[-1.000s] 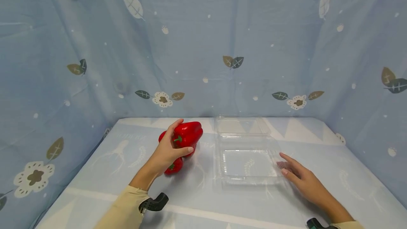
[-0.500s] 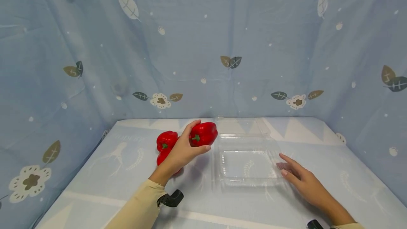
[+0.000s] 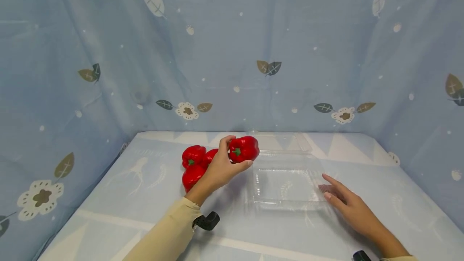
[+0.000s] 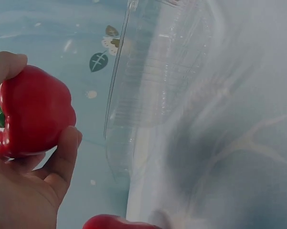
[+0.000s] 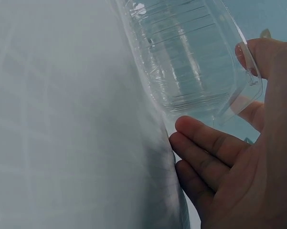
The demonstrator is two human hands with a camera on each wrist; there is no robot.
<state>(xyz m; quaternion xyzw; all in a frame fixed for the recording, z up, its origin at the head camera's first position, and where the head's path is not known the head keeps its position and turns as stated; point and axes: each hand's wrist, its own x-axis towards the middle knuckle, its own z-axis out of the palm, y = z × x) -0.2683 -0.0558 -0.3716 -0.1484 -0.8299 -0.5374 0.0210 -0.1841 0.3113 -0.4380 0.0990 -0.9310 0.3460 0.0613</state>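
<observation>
My left hand (image 3: 222, 168) holds a red bell pepper (image 3: 245, 149) between thumb and fingers, raised off the table near the left side of a clear plastic clamshell container (image 3: 286, 202). The pepper (image 4: 40, 112) fills the grasp in the left wrist view, its green stem towards the palm. Three more red bell peppers, one of them at the front (image 3: 192, 175), lie clustered behind and left of that forearm. My right hand (image 3: 349, 204) is at the container's right side. In the right wrist view its fingers (image 5: 215, 138) are extended by the clear wall (image 5: 181, 57), thumb at the rim.
The container's lid (image 3: 282, 142) lies folded back towards the rear of the table. Pale blue patterned cloth covers the table (image 3: 253, 237). A blue curtain (image 3: 232, 51) with leaves and flowers stands behind and at both sides.
My left hand has lifted the bell pepper from the cluster and carried it right, towards the container. More of the other peppers shows now. The right hand stays at the container's side.
</observation>
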